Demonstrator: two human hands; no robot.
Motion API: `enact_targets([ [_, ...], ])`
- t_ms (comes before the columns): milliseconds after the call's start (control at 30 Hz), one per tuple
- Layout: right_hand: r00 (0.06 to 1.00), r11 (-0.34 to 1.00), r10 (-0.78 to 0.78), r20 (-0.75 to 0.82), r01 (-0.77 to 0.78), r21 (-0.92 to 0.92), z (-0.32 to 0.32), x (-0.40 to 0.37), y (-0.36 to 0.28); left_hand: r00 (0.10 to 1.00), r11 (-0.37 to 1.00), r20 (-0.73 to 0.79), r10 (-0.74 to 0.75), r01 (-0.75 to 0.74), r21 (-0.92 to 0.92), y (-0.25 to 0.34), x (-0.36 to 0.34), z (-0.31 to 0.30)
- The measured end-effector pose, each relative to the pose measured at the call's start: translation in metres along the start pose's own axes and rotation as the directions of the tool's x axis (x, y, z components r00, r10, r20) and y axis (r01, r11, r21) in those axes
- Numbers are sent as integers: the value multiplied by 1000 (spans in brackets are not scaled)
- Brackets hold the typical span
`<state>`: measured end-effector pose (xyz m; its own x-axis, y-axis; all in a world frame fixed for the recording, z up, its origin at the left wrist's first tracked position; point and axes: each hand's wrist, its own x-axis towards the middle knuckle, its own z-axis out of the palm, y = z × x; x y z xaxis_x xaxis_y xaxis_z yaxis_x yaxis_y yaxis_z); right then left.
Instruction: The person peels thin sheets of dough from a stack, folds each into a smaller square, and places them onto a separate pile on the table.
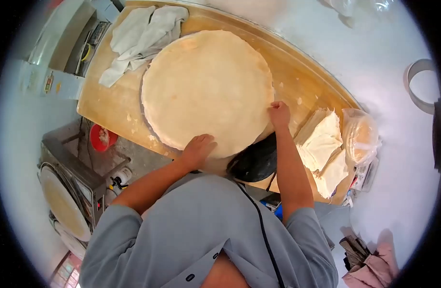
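A large round sheet of pale dough (206, 91) lies spread on the wooden table, its near edge reaching the table's front. My left hand (199, 150) is at that near edge, fingers bent together over the dough rim; its fingertips are partly hidden. At the right edge of the sheet, my right hand (279, 115) is closed, with the rim pinched between fingers and thumb. A dark rounded object (253, 161) sits below the sheet, between my forearms. Right of my right hand stands a stack of folded pale sheets (321, 139).
Crumpled grey cloths (148, 36) lie at the table's back left. A clear bag of round flat pieces (360, 136) stands at the right end. On the floor at left are a red bucket (102, 138) and a metal machine with round plates (62, 201). A white wall borders the table (302, 81).
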<state>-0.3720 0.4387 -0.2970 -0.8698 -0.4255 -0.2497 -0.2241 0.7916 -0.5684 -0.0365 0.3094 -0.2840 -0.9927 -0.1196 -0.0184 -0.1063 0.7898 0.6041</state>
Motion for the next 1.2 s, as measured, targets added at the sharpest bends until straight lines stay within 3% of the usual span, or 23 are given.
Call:
enact_targets([
  [67,1000,999,7,-14,-7,46,1,1,7,999,999,-35,17,-18,-38,-2,-1,-3],
  [133,997,983,70,-36,-63,170,6,4,19,997,994,47,-60,64,-89,-1,3,-10],
  [267,994,980,111,0,-110,167,14,-2,37,999,995,-2,-53,52,-88,-10,0,-3],
  [333,977,891,205,58,-210,403,8,-17,25,996,990,23,-85,88,-114,-9,0,-3],
  [433,970,792,232,75,-233,564,0,-28,12,992,990,63,-110,115,-82,-6,1,-7],
  [567,943,684,292,160,-323,654,-9,-34,0,990,987,69,-125,132,-97,-7,2,-3],
  [633,890,541,314,331,-454,708,-14,-37,-7,989,984,66,-131,138,-113,-9,2,-2],
  [667,890,539,315,330,-454,709,-12,-39,-8,989,984,67,-129,136,-111,-10,1,-2],
  [733,882,660,299,364,-467,589,-7,-44,-18,985,972,58,-162,169,-161,-9,1,-3],
  [867,908,765,251,336,-398,506,0,-57,-34,982,962,106,-156,175,-208,-14,1,-7],
  [967,931,760,113,348,-307,573,27,-51,-25,992,960,3,-126,123,-251,-14,1,-11],
  [1067,934,634,33,355,-295,715,29,-73,-80,964,931,-47,-263,241,-273,-9,13,-35],
  [1133,935,751,-198,294,-48,658,36,-82,-102,897,815,-30,-441,386,-432,-18,22,-48],
  [1200,911,779,-250,329,-12,627,36,-93,-123,878,768,4,-479,421,-483,-37,32,-50],
])
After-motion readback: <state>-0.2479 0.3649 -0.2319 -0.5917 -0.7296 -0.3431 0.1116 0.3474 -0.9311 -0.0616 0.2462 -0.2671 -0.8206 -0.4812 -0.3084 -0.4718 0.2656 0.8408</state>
